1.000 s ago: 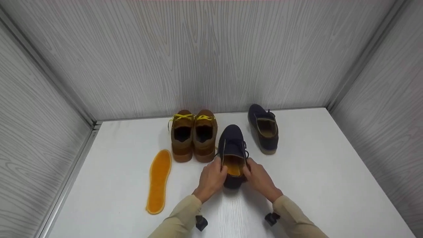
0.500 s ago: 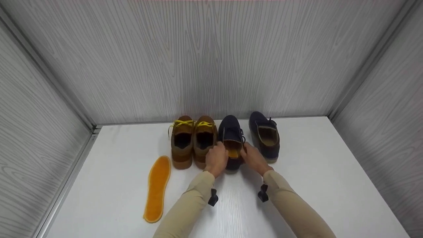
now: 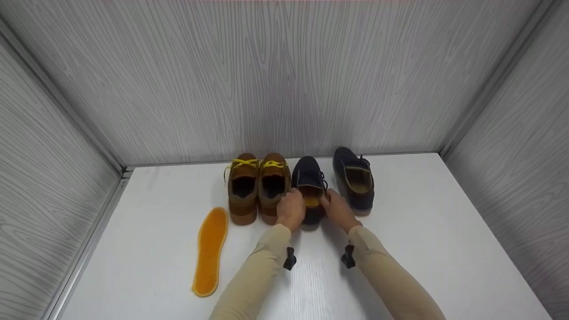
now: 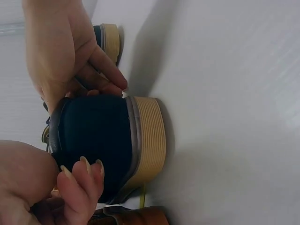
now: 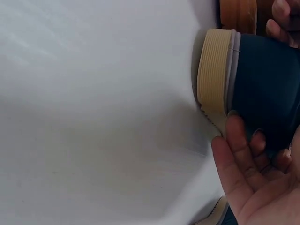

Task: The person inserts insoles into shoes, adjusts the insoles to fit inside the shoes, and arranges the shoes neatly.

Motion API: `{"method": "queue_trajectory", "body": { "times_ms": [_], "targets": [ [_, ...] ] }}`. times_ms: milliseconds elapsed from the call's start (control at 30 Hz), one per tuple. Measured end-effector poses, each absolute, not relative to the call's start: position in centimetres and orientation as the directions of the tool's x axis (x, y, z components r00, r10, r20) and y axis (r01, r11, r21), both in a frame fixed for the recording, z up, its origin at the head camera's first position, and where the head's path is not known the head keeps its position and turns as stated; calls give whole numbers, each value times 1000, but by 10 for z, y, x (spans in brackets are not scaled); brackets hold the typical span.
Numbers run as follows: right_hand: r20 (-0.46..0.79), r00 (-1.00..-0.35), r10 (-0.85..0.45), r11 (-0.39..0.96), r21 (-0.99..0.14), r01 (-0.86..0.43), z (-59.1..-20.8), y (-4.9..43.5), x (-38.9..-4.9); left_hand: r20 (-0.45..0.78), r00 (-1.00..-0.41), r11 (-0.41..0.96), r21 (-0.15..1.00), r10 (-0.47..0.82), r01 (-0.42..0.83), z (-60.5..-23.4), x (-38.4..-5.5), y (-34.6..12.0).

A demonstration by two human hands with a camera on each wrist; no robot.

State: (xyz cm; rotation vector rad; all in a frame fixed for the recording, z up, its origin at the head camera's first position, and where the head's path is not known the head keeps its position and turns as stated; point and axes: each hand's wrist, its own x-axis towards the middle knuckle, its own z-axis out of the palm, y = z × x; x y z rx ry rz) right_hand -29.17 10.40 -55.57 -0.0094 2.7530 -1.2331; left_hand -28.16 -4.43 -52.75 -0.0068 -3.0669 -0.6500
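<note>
A dark navy lace-up shoe [image 3: 306, 168] stands heel toward me on the white table, with an orange-yellow lining showing inside its opening. My left hand [image 3: 291, 209] holds its left side near the collar, close against a brown shoe [image 3: 270, 212]. On the other side, my right hand [image 3: 340, 210] holds the collar. In the left wrist view the heel [image 4: 98, 126] shows a ribbed tan sole flat on the table. The right wrist view has my right fingers [image 5: 241, 150] along the shoe's side. A second navy shoe [image 3: 363, 202] stands slightly angled to the right.
Another brown shoe [image 3: 243, 214] with yellow laces stands at the left of the row. An orange insole [image 3: 209, 253] lies flat at the front left of the table [image 3: 444, 249]. A grey wood-grain wall [image 3: 284, 80] rises right behind the toes.
Both hands have moved the navy shoe forward, away from me, into the row beside the brown pair. Over the last half second it has barely moved.
</note>
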Motion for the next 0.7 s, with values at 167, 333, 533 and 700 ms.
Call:
{"method": "queue_trajectory", "body": {
  "times_ms": [167, 333, 533, 700],
  "targets": [
    [-124, -988, -95, 713, -701, 20, -553, 105, -290, 118, -993, 880, 471, 3, 59, -535, -280, -57],
    [28, -997, -72, 722, -688, -72, -543, 124, -274, 213, -975, 827, 534, 66, 173, -535, -262, -65],
    [227, -974, 8, 738, -658, -148, -539, 157, -264, 276, -931, 801, 486, 238, 349, -523, -243, -57],
    [292, -953, 73, 751, -646, -140, -546, 178, -265, 246, -892, 764, 462, 378, 451, -523, -233, -42]
  ]
}}
